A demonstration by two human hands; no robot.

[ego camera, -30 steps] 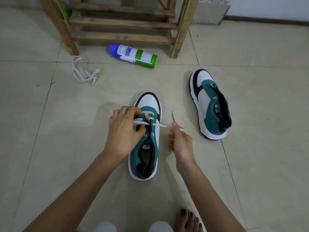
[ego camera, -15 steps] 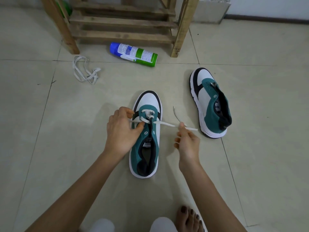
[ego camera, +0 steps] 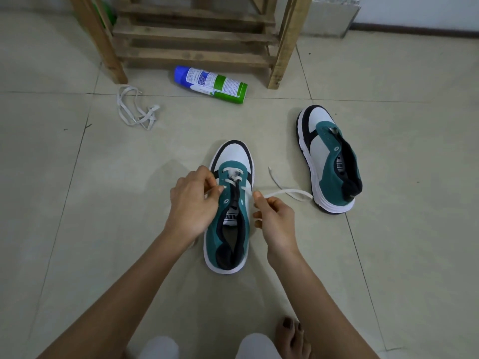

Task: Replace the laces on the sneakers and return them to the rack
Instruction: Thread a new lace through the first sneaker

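Observation:
A teal, white and black sneaker (ego camera: 230,237) stands on the floor in front of me, toe pointing away. A white lace (ego camera: 282,191) runs through its top eyelets and trails off to the right. My left hand (ego camera: 193,203) pinches the lace at the sneaker's left eyelets. My right hand (ego camera: 274,216) pinches the lace's free right end just beside the sneaker. The second sneaker (ego camera: 329,161), unlaced, stands to the right. A loose white lace (ego camera: 137,110) lies on the floor at the far left.
A wooden rack (ego camera: 197,35) stands against the wall ahead. A blue and green spray can (ego camera: 211,84) lies on its side in front of the rack. My bare foot (ego camera: 293,338) shows at the bottom edge on the tiled floor.
My right hand has moved closer to the sneaker and the lace's loose end now lies further right on the floor. My left hand stays at the left eyelets.

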